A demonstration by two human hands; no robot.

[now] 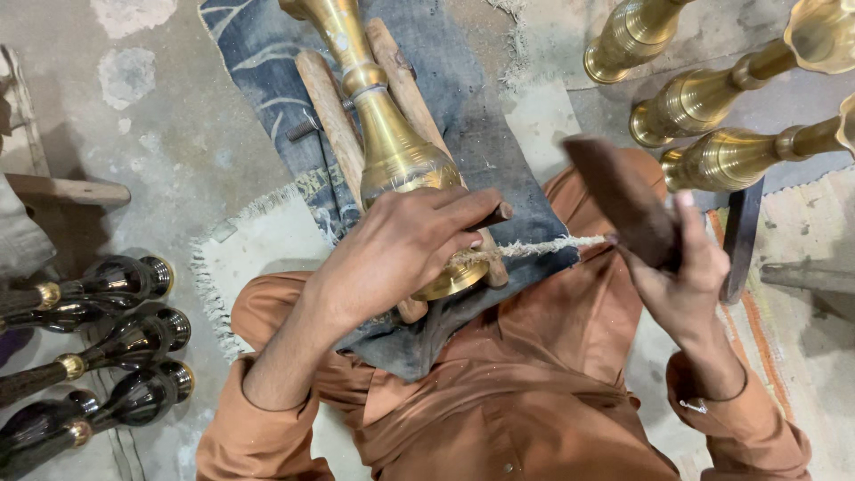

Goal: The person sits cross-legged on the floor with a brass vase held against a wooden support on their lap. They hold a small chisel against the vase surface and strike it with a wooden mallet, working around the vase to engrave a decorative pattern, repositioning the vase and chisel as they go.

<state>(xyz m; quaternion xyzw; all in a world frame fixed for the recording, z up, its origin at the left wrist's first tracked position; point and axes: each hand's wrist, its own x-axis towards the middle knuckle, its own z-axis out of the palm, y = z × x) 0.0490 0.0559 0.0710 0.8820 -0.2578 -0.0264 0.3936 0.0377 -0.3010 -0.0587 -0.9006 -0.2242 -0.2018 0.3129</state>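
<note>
A tall brass vase (385,134) lies on its side in a wooden cradle of two sticks (331,116), resting on a dark cloth (485,134) over my lap. My left hand (405,245) presses down on the vase's wide base and pinches a thin dark punch-like tool (495,215) against it. My right hand (681,267) is raised to the right, gripping a dark brown wooden mallet (623,200). A frayed pale cord (543,248) runs from the vase's base toward my right hand.
Three plain brass vases (712,98) lie at the upper right. Several black-coated vases (116,343) lie at the left on the concrete floor. A wooden stool leg (67,190) is at the far left, a dark metal bar (741,236) beside my right hand.
</note>
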